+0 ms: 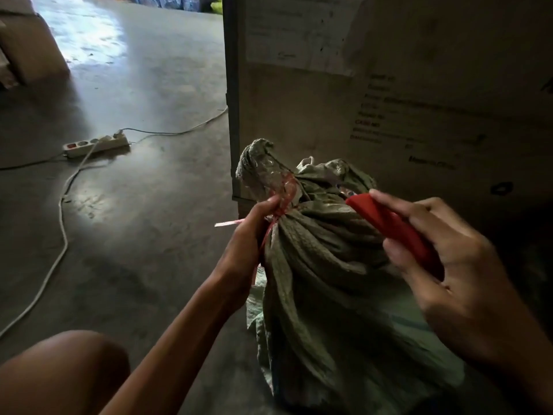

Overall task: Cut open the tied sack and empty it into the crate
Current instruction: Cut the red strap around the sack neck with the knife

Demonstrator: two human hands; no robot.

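A green woven sack (317,265) stands on the concrete floor, its neck bunched and bound with red string (282,202). My left hand (253,235) pinches the string at the knot on the sack's left side. My right hand (443,253) holds a red-handled cutter (389,226) just right of the sack's top, its tip pointing toward the neck. No blade is visible. No crate is in view.
A large cardboard box (389,85) stands right behind the sack. On the floor to the left lie a white power strip (95,146) and its cable (59,241). My bare knee (62,375) is at bottom left. Another carton (27,46) sits far left.
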